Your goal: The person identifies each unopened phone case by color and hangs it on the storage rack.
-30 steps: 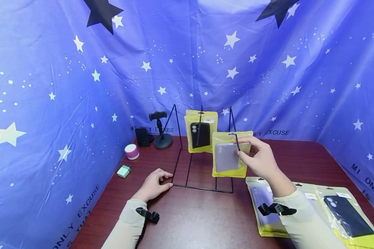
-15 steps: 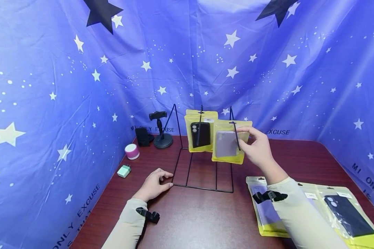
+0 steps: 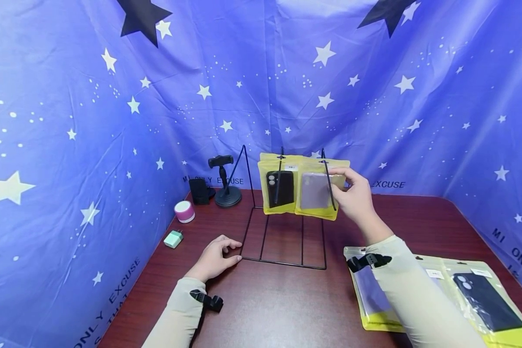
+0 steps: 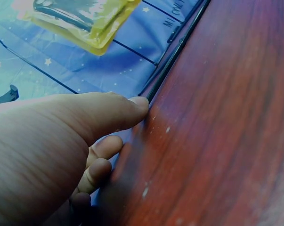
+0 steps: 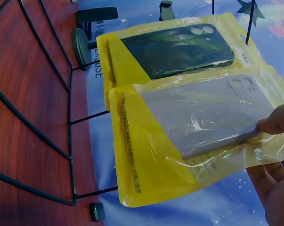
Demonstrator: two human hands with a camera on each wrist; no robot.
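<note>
My right hand pinches the right edge of a yellow-and-clear pouch with a pale purple phone case inside. The pouch's hole is around the right prong of a black wire display rack. Beside it, a similar pouch with a black phone case hangs on the middle prong. Low at the rack's front left corner, my left hand holds the base wire between thumb and fingers. In the left wrist view the thumb lies against that wire.
Several more pouched phone cases lie at the right on the dark red table. At the back left stand a black phone stand, a smaller black holder, a pink-and-white round item and a mint charger plug.
My right hand has lifted the purple-case pouch and pushed it back along the right prong, until it is level with the black-case pouch. The left hand stays at the rack's corner.
</note>
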